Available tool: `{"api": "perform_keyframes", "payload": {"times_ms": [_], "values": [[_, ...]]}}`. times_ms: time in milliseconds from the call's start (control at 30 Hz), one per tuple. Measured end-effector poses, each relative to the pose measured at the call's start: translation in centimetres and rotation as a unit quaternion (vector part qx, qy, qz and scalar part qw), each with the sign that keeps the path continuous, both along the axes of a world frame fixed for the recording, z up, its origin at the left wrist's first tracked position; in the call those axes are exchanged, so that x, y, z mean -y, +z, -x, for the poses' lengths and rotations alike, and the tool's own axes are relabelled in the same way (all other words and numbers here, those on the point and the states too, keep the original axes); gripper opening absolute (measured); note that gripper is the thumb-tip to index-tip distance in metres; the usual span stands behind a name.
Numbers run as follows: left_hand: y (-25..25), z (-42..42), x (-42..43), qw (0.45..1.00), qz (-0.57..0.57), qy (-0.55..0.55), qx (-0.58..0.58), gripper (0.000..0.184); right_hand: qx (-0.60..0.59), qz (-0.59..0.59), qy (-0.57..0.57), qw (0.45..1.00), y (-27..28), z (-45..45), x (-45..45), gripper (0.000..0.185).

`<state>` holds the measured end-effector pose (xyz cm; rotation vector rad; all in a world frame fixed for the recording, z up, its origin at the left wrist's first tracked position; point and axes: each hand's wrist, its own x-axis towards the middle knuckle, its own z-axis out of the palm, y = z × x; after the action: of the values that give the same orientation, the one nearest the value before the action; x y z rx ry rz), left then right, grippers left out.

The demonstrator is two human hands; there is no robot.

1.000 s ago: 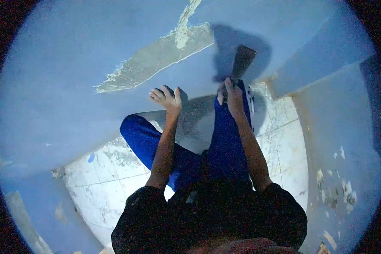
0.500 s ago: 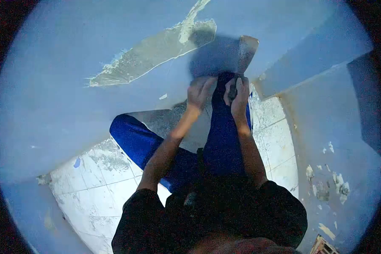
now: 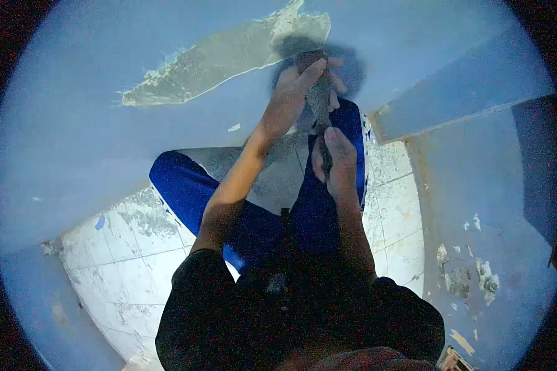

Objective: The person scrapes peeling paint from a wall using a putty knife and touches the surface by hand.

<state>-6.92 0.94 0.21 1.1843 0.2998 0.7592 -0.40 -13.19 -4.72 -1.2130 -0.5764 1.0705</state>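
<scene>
A scraper with a wide flat blade (image 3: pixel 319 96) points up and away from me, in front of the blue wall. Its handle is in my right hand (image 3: pixel 338 157), whose fingers are wrapped round it. My left hand (image 3: pixel 294 93) grips the blade near its wide end, the thumb on the near face and the fingers behind it. Just beyond the hands, the wall bears a long grey patch (image 3: pixel 223 62) where the blue paint is off, with ragged pale edges.
Blue wall surfaces (image 3: pixel 74 154) rise ahead and on both sides. My bent legs in blue trousers (image 3: pixel 182 182) rest over a dusty white tiled floor (image 3: pixel 124 247). Paint is chipped on the right wall (image 3: pixel 458 281). A partly visible object (image 3: pixel 455 360) lies at the lower right.
My left hand has moved right and up from beside the leg and taken hold of the scraper's blade. My right hand has brought the scraper left and lower.
</scene>
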Motion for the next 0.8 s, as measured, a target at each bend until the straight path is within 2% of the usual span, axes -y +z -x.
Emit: {"api": "perform_keyframes", "payload": {"times_ms": [100, 167, 267, 367, 467, 567, 667, 800], "values": [[0.2, 0.3, 0.1, 0.999, -0.022, 0.044, -0.003, 0.041, 0.100, -0.039, -0.036, 0.994, 0.3, 0.1, -0.3, 0.020], [0.1, 0.0, 0.2, 0.997, -0.022, 0.074, -0.002, 0.041, 0.205, -0.078, -0.087, 0.972, -0.3, 0.6, -0.4, 0.024], [-0.1, -0.2, 0.2, 0.996, -0.013, 0.085, -0.014, 0.041, 0.405, -0.113, -0.138, 0.897, -1.9, -0.1, -1.0, 0.039], [-0.3, -0.4, 0.1, 0.997, -0.025, 0.073, -0.024, 0.042, 0.405, -0.100, -0.107, 0.903, -1.7, -0.2, -0.8, 0.044], [-0.7, -0.4, -0.2, 0.998, -0.014, 0.064, -0.017, 0.043, 0.328, -0.100, -0.103, 0.934, -1.9, 0.0, -1.0, 0.042], [-0.3, -0.3, 0.3, 0.998, -0.010, 0.063, -0.018, 0.044, 0.328, -0.090, -0.117, 0.933, -1.5, 0.3, -1.0, 0.041], [-0.5, -0.1, 0.5, 0.999, 0.003, 0.041, -0.012, 0.045, 0.267, -0.080, -0.131, 0.951, -2.2, 0.5, -1.0, 0.039], [-0.8, -0.2, 0.5, 1.000, 0.014, 0.021, -0.010, 0.049, 0.302, -0.101, -0.166, 0.933, -2.6, 0.3, -1.3, 0.037]]}}
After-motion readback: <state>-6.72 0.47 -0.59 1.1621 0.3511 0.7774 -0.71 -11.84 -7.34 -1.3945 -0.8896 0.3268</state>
